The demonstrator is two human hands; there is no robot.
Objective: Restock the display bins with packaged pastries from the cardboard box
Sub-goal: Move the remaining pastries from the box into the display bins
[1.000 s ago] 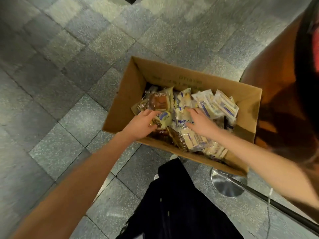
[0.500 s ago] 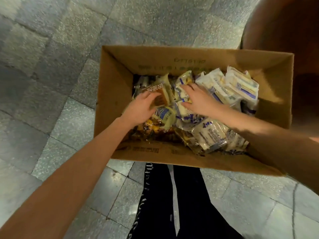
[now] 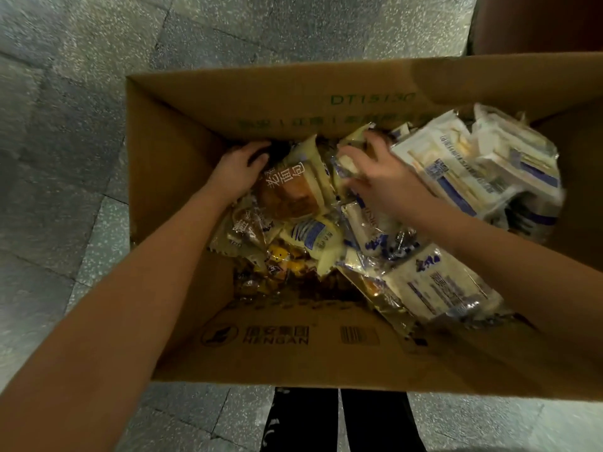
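An open cardboard box (image 3: 293, 93) fills the view, holding several packaged pastries. A packet with a brown bun (image 3: 290, 190) lies at the middle. White and blue packets (image 3: 456, 171) are piled at the right. My left hand (image 3: 239, 169) reaches into the far left of the box beside the bun packet; its fingers curl down into a dark gap and the fingertips are hidden. My right hand (image 3: 378, 174) is over the far middle, fingers and thumb curled round a small white and blue packet (image 3: 347, 164).
The box sits above a grey stone tile floor (image 3: 81, 158). Dark trouser legs (image 3: 342, 425) show below the box's near wall. A brown rounded surface (image 3: 538, 21) rises past the box's far right corner.
The view has closed in over the box. My left hand slid from the bun packet to the far left gap. My right hand moved toward the far wall and curled round a small packet.
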